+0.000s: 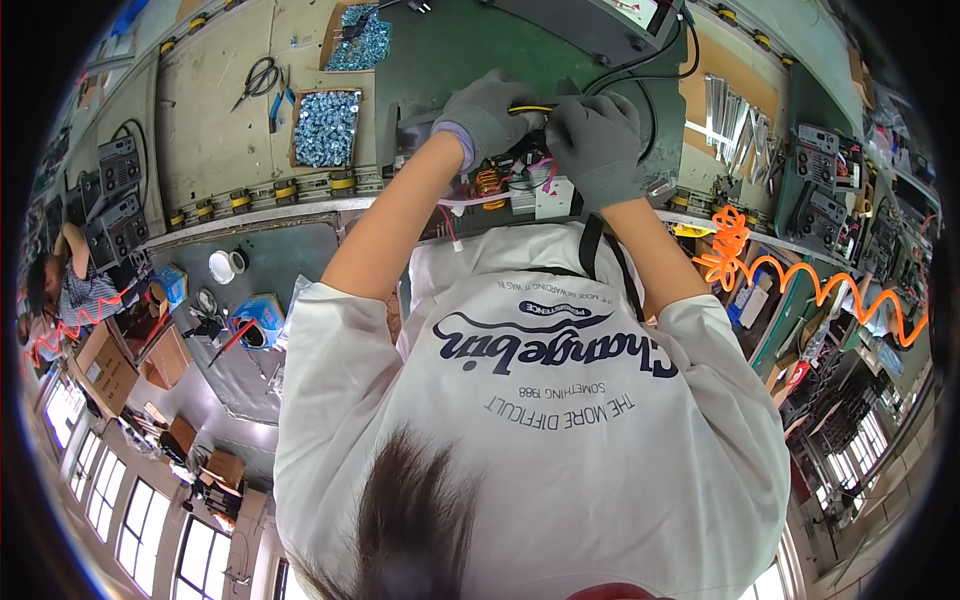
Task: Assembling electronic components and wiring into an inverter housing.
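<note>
Head view, and it's left hand (pixel 488 115), right hand (pixel 597 150), both pinching one yellow wire (pixel 531 108), two boxes (pixel 294 150) of screws (pixel 328 128) off left

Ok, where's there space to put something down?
On the green mat, between the shiny parts and the black cables; also on the tan bench, left of the blue pliers. Around the gloved fingers it's crowded with wires.

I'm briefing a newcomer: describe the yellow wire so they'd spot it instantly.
Look to the green surface at top centre, where the gray-gloved left hand and right hand nearly meet. The yellow wire bridges the gap between them; its colour sets it apart from the black cables curving past the right hand.
</note>
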Demonstrator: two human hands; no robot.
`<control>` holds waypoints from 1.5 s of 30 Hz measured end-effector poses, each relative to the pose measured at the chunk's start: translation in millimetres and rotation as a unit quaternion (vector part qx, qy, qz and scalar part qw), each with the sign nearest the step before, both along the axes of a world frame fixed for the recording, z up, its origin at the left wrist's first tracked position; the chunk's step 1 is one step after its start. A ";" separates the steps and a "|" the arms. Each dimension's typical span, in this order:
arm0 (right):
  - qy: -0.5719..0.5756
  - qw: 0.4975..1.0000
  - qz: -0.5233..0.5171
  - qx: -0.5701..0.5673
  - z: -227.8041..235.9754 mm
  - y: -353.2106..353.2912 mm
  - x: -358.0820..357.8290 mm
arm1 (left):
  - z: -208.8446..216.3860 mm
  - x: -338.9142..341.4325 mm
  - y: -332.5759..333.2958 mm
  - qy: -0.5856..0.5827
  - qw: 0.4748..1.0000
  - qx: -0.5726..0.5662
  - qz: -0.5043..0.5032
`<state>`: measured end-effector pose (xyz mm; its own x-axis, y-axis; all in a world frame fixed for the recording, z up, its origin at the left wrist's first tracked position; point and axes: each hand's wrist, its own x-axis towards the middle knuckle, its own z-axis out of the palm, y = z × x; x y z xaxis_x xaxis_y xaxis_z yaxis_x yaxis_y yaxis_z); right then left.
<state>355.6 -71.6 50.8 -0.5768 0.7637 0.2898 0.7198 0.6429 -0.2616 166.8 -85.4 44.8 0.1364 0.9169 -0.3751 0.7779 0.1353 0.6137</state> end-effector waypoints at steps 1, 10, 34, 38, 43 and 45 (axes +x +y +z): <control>0.000 1.000 0.001 0.000 -0.5 -0.5 0.7 | 0.0 -0.3 -0.8 0.010 1.000 0.004 -0.006; 0.034 0.999 0.021 0.032 -7.5 -9.8 9.9 | -8.4 -1.8 -3.6 -0.004 0.998 0.054 -0.017; -0.136 0.977 0.154 0.062 -6.3 6.3 -6.6 | -16.5 -7.0 0.2 -0.026 0.999 0.028 0.024; -0.149 0.974 0.156 0.065 -8.1 5.7 -8.2 | -13.9 -8.2 1.2 -0.034 0.999 0.014 0.030; -0.152 0.973 0.156 0.080 -10.3 4.6 -9.8 | -13.2 -6.4 -0.8 -0.024 0.999 0.012 0.026; -0.188 0.972 0.125 0.061 -13.9 3.0 -11.4 | -13.8 -3.5 0.5 -0.021 0.999 0.013 0.030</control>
